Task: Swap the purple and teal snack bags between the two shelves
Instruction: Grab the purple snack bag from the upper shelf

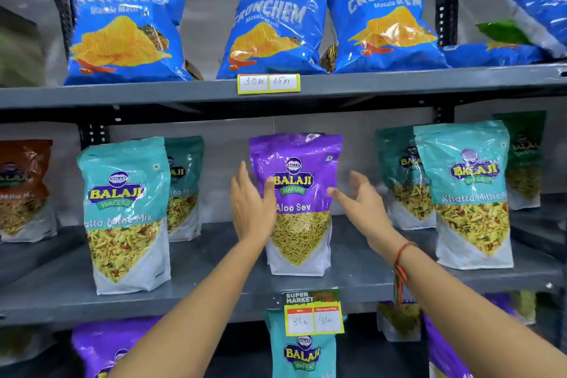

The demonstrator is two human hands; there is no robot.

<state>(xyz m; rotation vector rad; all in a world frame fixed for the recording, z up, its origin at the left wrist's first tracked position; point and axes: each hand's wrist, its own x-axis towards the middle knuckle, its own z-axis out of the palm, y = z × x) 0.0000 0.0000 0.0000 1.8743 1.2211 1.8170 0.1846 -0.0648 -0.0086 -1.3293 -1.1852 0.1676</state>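
purple snack bag (296, 163), teal snack bags (122, 169), blue chip bags (122, 24), grey shelf (214, 270)

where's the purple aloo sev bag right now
In the head view, the purple Aloo Sev bag stands upright mid-shelf on the middle shelf, between the left hand and right hand.

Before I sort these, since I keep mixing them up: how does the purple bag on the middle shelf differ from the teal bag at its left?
The purple bag reads Aloo Sev and shows thin strands; the teal bag reads Mitha Mix and shows a chunky mix. The left hand touches the purple bag; nothing touches the teal bag. Both stand upright, carry Balaji logos.
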